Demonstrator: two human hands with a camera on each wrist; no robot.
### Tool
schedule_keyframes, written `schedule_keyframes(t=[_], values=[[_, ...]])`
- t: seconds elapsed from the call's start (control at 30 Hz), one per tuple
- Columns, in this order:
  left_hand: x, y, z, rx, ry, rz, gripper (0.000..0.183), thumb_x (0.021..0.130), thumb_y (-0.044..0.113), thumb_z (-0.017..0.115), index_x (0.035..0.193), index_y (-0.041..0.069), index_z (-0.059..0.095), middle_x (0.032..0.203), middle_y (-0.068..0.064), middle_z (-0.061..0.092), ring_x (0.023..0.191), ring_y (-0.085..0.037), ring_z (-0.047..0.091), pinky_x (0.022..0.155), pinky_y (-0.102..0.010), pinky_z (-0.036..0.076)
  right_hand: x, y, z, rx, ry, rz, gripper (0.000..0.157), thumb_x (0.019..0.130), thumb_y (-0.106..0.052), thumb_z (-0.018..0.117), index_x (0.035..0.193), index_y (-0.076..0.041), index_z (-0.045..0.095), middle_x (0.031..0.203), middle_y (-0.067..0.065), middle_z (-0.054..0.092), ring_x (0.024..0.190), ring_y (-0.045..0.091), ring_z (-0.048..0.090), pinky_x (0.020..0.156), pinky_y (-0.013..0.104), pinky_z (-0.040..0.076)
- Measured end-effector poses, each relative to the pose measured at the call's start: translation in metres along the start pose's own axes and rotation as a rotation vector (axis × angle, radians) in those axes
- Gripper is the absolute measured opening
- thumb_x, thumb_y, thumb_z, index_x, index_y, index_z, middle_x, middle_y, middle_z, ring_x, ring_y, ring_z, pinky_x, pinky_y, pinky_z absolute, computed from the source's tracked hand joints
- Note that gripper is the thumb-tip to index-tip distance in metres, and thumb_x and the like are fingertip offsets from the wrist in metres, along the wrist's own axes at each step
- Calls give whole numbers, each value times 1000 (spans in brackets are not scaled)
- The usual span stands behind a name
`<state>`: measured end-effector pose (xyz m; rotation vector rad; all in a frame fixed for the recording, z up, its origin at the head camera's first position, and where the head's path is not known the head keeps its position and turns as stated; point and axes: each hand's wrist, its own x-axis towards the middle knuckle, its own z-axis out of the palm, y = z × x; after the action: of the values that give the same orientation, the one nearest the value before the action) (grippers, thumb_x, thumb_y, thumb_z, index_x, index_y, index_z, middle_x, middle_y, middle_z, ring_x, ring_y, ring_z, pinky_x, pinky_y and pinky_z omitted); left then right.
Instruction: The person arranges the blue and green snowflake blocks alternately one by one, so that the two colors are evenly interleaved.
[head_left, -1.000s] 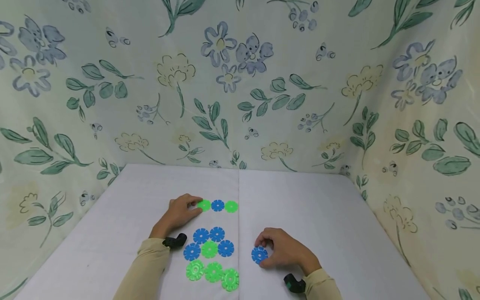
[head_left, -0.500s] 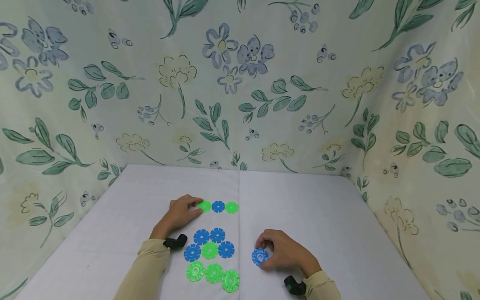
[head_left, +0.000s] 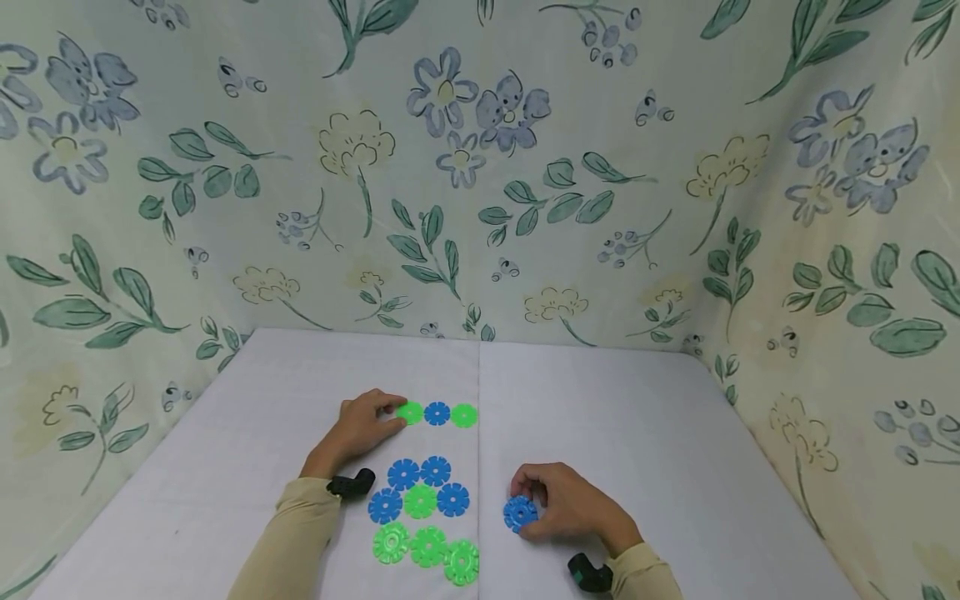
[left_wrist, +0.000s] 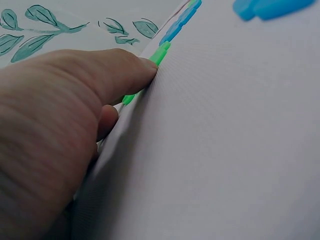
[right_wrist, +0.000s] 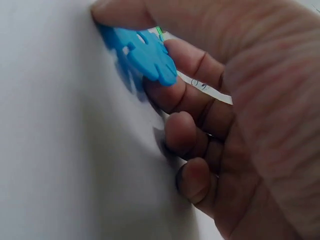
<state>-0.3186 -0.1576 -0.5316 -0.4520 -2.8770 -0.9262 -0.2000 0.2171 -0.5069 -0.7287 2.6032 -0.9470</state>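
Note:
In the head view my left hand [head_left: 363, 425] is at the left end of a short row, thumb and finger on the edges of a green interlocking disc [head_left: 411, 412]. The left wrist view shows that green disc [left_wrist: 161, 54] flat on the cloth under the thumb. To its right in the row lie a blue disc [head_left: 437, 413] and another green disc [head_left: 464, 416]. My right hand [head_left: 573, 504] pinches a separate blue interlocking disc [head_left: 519, 514] between thumb and fingers. In the right wrist view this blue disc [right_wrist: 145, 55] is tilted, one edge close to the cloth.
Nearer me, several blue discs [head_left: 403, 474] surround a green disc [head_left: 420, 501]. Below them, three green discs [head_left: 428, 546] form a bottom row. A white cloth [head_left: 637, 417] with a centre crease covers the table. A floral curtain [head_left: 480, 208] stands behind and along both sides.
My right hand has shifted very slightly towards me with the blue disc, whose tilt has changed a little. My left hand stays on the green disc.

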Motion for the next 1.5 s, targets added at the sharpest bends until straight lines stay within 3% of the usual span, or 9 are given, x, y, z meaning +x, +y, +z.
schedule_keyframes(t=[0.5,1.0,1.5], values=[[0,-1,2,6,2,-15,39,88,39,75,125,28,70,93,10,60,88,-12,51,86,-39,29,-1,3,4,-40,60,-32,37,70,-38,88,102,-36,69,96,-20,66,81,2,55,73,21,48],[1,1,2,29,2,-6,39,88,39,75,125,28,70,92,11,59,86,-11,50,84,-39,30,-2,9,2,31,14,6,44,68,-42,90,108,-34,72,106,-18,69,94,4,59,86,23,50],[0,1,1,29,12,-13,39,88,39,75,125,29,70,93,10,60,87,-11,51,85,-39,30,1,4,4,-52,56,-7,43,68,-44,89,106,-34,72,104,-21,68,92,1,59,85,24,51]])
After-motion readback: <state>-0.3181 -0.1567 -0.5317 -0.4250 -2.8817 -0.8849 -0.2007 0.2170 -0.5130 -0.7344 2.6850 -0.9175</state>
